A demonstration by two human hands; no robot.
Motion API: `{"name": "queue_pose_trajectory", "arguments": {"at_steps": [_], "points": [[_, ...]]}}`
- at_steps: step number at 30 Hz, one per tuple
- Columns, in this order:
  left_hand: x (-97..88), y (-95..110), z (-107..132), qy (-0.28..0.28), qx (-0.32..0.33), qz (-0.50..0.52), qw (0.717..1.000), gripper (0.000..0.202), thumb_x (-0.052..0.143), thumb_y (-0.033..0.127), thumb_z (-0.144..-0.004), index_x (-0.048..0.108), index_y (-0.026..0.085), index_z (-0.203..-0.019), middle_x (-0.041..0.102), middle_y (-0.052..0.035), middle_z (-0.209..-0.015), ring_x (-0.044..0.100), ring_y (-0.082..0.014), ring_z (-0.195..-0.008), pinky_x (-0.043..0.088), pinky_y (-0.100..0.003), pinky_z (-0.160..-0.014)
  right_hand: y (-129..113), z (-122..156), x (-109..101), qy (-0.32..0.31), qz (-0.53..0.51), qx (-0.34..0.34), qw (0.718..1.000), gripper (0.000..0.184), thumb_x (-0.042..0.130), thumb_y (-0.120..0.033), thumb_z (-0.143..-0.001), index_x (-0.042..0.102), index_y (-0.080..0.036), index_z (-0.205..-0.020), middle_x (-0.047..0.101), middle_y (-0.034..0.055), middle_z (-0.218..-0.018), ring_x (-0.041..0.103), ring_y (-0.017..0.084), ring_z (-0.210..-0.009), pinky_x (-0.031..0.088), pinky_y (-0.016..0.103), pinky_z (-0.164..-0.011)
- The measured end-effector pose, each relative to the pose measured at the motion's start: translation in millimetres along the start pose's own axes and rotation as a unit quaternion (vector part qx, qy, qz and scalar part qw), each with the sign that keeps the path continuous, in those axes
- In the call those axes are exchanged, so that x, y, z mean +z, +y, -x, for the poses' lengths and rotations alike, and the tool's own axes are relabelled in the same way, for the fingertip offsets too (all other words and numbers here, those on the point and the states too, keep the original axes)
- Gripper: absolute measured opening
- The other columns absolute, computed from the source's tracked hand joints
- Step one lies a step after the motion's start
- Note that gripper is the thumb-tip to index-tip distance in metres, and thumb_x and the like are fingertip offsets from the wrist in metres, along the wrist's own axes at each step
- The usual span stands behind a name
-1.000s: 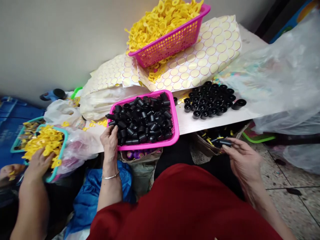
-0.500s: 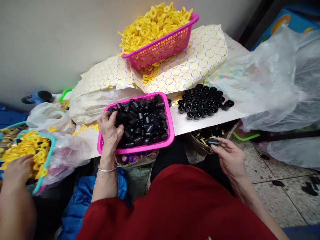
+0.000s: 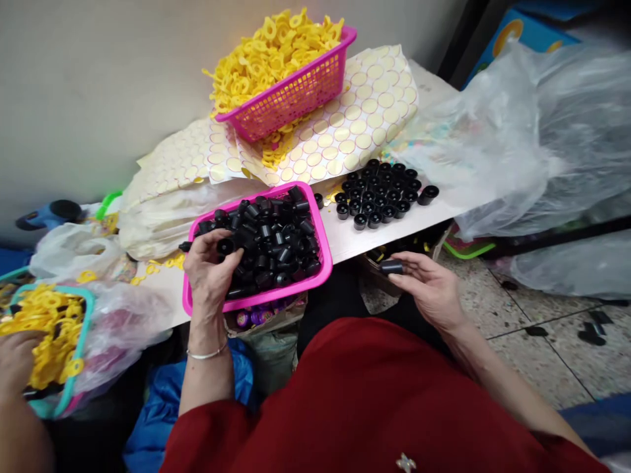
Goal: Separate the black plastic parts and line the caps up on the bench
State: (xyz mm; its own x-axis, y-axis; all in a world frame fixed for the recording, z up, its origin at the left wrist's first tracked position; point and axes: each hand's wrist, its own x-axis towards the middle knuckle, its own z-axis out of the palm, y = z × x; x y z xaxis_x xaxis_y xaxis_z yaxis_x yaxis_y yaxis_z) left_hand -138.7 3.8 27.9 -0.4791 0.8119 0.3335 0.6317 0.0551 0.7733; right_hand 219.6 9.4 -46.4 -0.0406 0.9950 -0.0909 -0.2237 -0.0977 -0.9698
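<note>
My left hand [image 3: 211, 266] is over the left side of a pink basket [image 3: 324, 243] heaped with small black plastic cylinders [image 3: 276, 230]. Its thumb and fingers pinch a black plastic cylinder [image 3: 225, 247], whose open end faces up. Another small black part pokes out left of the fingers. Low in front of the table edge, my right hand [image 3: 434, 289] grips a second black cylinder [image 3: 392, 267], which lies sideways between thumb and fingertips. Several black cylinders [image 3: 378, 197] stand grouped on the table, hollow ends up; one at their right is tilted.
Behind, a pink basket [image 3: 290, 92] of yellow ring pieces sits on sheets of round stickers [image 3: 340, 135]. A co-worker's hand [image 3: 17, 361] reaches into a turquoise basket [image 3: 83, 335] at left. Clear plastic bags [image 3: 513, 131] crowd the right. An open box [image 3: 438, 243] is beneath the table.
My left hand has lifted slightly out of the pile with a black cylinder in its fingers. My right hand has moved left, away from the box, still gripping its cylinder. The view has shifted.
</note>
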Motion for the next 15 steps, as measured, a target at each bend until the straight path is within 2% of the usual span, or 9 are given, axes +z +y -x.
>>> {"name": "queue_pose_trajectory", "arguments": {"at_steps": [1,3,5,7,10,15], "points": [[8.1,16.2,10.0,-0.038,-0.011,0.113,0.993,0.037,0.077,0.032,-0.060,0.058,0.021,-0.090,0.067,-0.0045,-0.099,0.065,-0.0239,-0.096,0.053,-0.039,-0.084,-9.0,-0.2,9.3,-0.034,-0.001,-0.012,0.999,0.036,0.085,-0.027,-0.065,0.072,-0.022,-0.098,0.074,0.0024,-0.090,0.070,0.015,-0.079,0.059,0.030,-0.076],[27.6,46.0,29.3,-0.141,-0.062,0.261,0.953,0.039,0.082,0.031,-0.056,0.058,0.021,-0.086,0.067,-0.0027,-0.088,0.067,-0.0211,-0.080,0.055,-0.033,-0.066,-26.3,-1.2,29.5,-0.104,-0.001,-0.040,0.994,0.037,0.083,-0.029,-0.069,0.070,-0.023,-0.103,0.073,0.0023,-0.093,0.070,0.016,-0.082,0.059,0.031,-0.077],[47.6,67.2,44.8,-0.217,-0.107,0.322,0.915,0.039,0.086,0.030,-0.054,0.063,0.020,-0.084,0.068,-0.0026,-0.082,0.065,-0.0171,-0.069,0.053,-0.029,-0.059,-38.4,-3.9,47.6,-0.147,0.007,-0.085,0.985,0.039,0.080,-0.034,-0.072,0.069,-0.023,-0.108,0.072,0.0023,-0.094,0.069,0.016,-0.082,0.058,0.032,-0.077],[64.8,78.3,55.3,-0.249,-0.124,0.344,0.897,0.040,0.090,0.029,-0.051,0.070,0.019,-0.084,0.069,-0.0030,-0.081,0.063,-0.0150,-0.068,0.054,-0.029,-0.063,-43.0,-7.8,58.9,-0.154,0.022,-0.127,0.980,0.041,0.077,-0.040,-0.076,0.067,-0.023,-0.112,0.070,0.0033,-0.097,0.067,0.017,-0.085,0.057,0.034,-0.079],[81.5,82.0,63.5,-0.263,-0.106,0.345,0.895,0.043,0.093,0.027,-0.047,0.075,0.019,-0.085,0.070,-0.0033,-0.082,0.064,-0.0165,-0.074,0.056,-0.032,-0.074,-39.7,-12.5,60.4,-0.131,0.043,-0.163,0.977,0.042,0.072,-0.044,-0.080,0.064,-0.023,-0.115,0.068,0.0040,-0.097,0.066,0.018,-0.088,0.057,0.035,-0.081],[88.1,81.5,66.1,-0.286,-0.013,0.257,0.923,0.038,0.090,0.031,-0.056,0.079,0.021,-0.092,0.071,-0.0049,-0.086,0.064,-0.0190,-0.080,0.055,-0.033,-0.077,-32.7,-12.4,45.7,-0.124,0.077,-0.171,0.974,0.039,0.071,-0.042,-0.081,0.064,-0.023,-0.115,0.068,0.0035,-0.097,0.066,0.017,-0.087,0.057,0.035,-0.082]]}}
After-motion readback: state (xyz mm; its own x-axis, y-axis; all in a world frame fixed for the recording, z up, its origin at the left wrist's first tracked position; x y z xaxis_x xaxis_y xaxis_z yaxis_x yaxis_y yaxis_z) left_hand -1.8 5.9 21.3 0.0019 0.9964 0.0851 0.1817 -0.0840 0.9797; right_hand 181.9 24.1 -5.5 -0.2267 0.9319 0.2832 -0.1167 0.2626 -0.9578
